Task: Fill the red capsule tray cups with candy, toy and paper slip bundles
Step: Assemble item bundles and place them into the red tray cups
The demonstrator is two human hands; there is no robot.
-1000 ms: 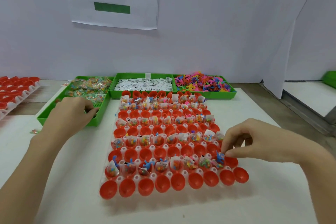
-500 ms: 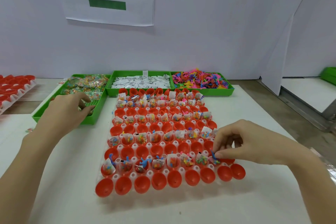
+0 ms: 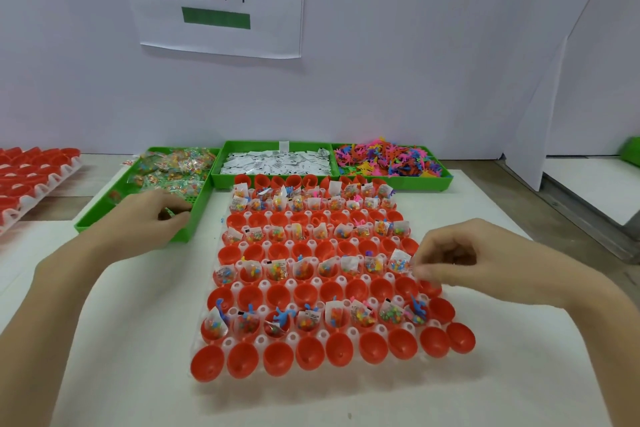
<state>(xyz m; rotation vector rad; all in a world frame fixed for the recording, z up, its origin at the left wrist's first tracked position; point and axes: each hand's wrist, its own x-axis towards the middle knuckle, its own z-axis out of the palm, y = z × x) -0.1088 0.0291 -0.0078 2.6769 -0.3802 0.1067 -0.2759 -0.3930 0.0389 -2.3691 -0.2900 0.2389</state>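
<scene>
On the white table (image 3: pixel 502 374) sits the red capsule tray (image 3: pixel 325 288), alternate rows of cups stuffed with bundles. At its right edge the right hand (image 3: pixel 460 260) hovers with fingers curled; whether it pinches anything is blurred. Beyond the tray, the left hand (image 3: pixel 152 222) reaches into the candy bin (image 3: pixel 138 218), its fingertips hidden, so its grasp cannot be told. Another red tray (image 3: pixel 31 177) is cut off at left.
</scene>
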